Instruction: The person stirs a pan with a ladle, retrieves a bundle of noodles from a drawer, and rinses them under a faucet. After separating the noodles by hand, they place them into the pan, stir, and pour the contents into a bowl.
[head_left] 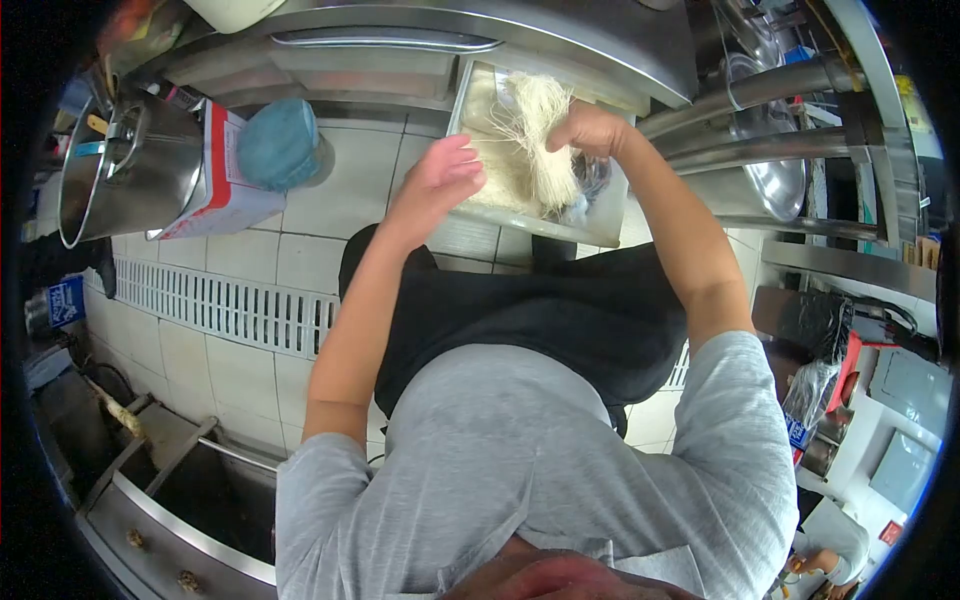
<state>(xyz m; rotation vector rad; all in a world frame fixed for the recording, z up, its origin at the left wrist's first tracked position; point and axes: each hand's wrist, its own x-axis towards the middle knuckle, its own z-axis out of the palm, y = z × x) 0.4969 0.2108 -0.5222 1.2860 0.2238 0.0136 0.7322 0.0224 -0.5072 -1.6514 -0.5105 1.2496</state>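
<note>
In the head view, my right hand (590,130) is closed around a bundle of thin, pale dried noodles (547,125), its strands fanning out at the top and hanging down. The bundle is above a pulled-out drawer (545,228). More loose noodles (500,178) lie inside the drawer, next to some clear plastic at its right side. My left hand (440,185) is over the drawer's left edge, slightly blurred, with fingers stretched out and nothing visible in it.
Left of the drawer stand a blue-covered tub (280,145), a red and white box (220,180) and a large steel pot (150,170). A steel counter (590,40) overhangs the drawer. Steel rails (770,150) are on the right. A floor drain grate (220,300) crosses the tiles.
</note>
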